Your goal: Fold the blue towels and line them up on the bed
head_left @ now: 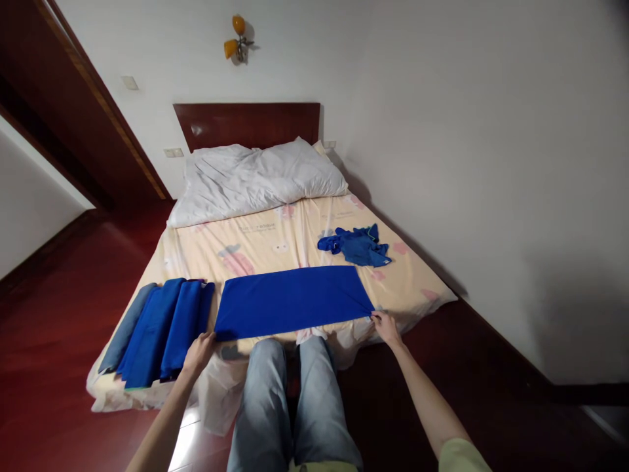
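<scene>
A blue towel (295,301) lies spread out flat as a long rectangle near the front edge of the bed. My left hand (200,351) is closed on its near left corner. At the near right corner, my right hand (386,326) pinches the cloth, and small creases run from the fingertips. Left of my left hand, several folded blue cloths (154,331) lie side by side, the outermost one paler. Beyond the towel's right end sits a crumpled heap of blue cloth (358,246).
The bed (265,239) has a cream patterned sheet that hangs over the front edge. A white quilt (260,174) lies bunched against the dark wooden headboard (250,121). White wall (442,164) runs along the right side; reddish floor (44,314) shows at left.
</scene>
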Motion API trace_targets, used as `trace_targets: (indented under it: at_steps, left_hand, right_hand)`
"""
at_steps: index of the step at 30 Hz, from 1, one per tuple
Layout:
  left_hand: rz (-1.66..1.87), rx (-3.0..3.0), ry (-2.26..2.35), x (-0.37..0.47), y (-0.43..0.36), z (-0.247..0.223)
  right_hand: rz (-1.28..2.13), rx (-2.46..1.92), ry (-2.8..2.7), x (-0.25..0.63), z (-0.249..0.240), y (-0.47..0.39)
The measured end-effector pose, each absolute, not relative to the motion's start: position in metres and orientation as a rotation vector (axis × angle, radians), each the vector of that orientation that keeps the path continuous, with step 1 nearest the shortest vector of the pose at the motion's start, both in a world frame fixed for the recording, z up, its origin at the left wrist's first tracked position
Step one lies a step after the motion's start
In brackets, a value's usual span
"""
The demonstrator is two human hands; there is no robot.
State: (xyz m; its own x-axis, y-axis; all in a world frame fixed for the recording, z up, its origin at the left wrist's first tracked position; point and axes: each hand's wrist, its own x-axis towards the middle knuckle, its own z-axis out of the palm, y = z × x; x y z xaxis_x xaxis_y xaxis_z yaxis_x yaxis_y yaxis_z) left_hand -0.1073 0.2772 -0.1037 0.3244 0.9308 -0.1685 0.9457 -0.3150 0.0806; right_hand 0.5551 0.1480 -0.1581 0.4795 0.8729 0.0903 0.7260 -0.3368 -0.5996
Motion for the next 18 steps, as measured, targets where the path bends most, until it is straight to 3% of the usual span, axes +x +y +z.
trace_targets:
  at_steps: [11, 18]
  left_hand:
    - [-0.340, 2.573, 1.684, -0.077, 0.278, -0.093]
    - [0.058, 2.534, 1.736, -0.036, 0.337, -0.115]
  right_hand:
    - [0.229, -2.261, -1.446, 0.526, -0.141, 0.164]
    - [0.195, -2.020, -1.631, 0.473, -0.119, 0.238]
